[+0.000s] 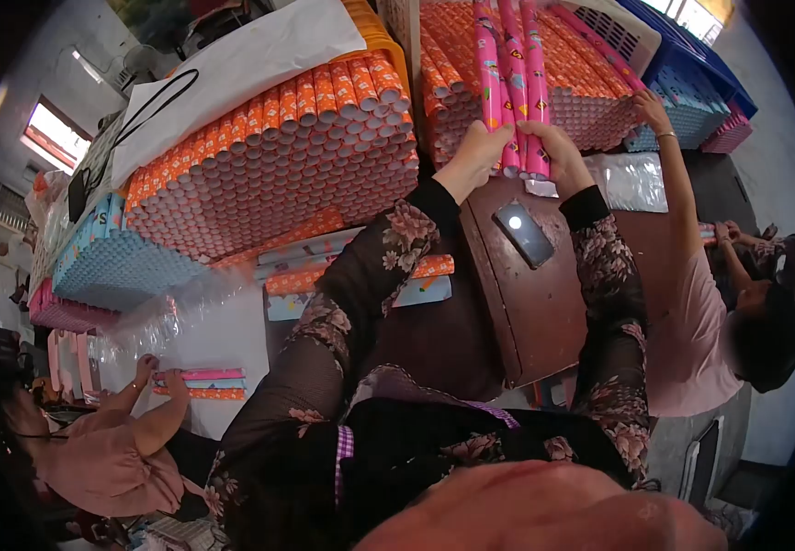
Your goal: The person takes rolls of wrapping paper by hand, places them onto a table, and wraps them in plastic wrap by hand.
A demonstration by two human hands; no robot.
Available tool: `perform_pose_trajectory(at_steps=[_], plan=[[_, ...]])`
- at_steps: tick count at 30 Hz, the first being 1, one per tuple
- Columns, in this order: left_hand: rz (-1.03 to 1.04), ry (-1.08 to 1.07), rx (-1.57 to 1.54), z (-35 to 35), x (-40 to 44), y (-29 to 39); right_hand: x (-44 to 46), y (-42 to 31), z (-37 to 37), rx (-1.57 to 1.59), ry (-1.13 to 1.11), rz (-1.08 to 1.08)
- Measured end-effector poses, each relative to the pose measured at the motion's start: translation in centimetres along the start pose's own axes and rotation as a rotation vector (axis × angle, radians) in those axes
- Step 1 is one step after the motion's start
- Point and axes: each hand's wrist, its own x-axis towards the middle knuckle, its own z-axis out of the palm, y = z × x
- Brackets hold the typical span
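Several pink wrapping paper rolls (512, 64) with a colourful print stand out, nearly upright in the head view, in front of stacked orange rolls. My left hand (480, 154) is closed around their near end from the left side. On the other side, my right hand (553, 151) grips the same pink rolls, thumb towards the left hand. Part of the rolls' lower ends shows between and below the hands. A dark smartphone (524, 234) lies on the brown table (535, 321) just below the hands.
A tall stack of orange rolls (278, 156) rises at left, blue rolls (122, 248) beside it. Loose mixed rolls (425, 292) lie below. One co-worker (112, 450) handles rolls at lower left; another (700, 331) reaches towards the stack at right. Clear plastic (627, 182) lies near my right hand.
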Motion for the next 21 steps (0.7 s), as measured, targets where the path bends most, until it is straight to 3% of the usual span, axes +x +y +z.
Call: perform_pose_trajectory(at_steps=[1,7,12,15,21], plan=[[-0.013,0.011,-0.016,-0.2,0.9,0.0,1.5,-0.1,-0.2,-0.054,0.056,-0.007],[-0.073,0.137,-0.094,-0.1,2.9,2.7,7.9,-2.4,-1.0,-0.054,-0.135,0.108],[-0.045,0.266,-0.029,-1.7,8.5,0.7,10.3,-5.2,-0.2,-0.036,-0.28,0.21],[-0.06,0.349,0.013,-1.7,10.2,1.0,12.6,-6.6,-0.1,-0.137,-0.27,0.229],[-0.207,0.251,-0.095,-1.4,9.8,3.3,15.7,-8.3,-0.4,-0.416,-0.226,0.127]])
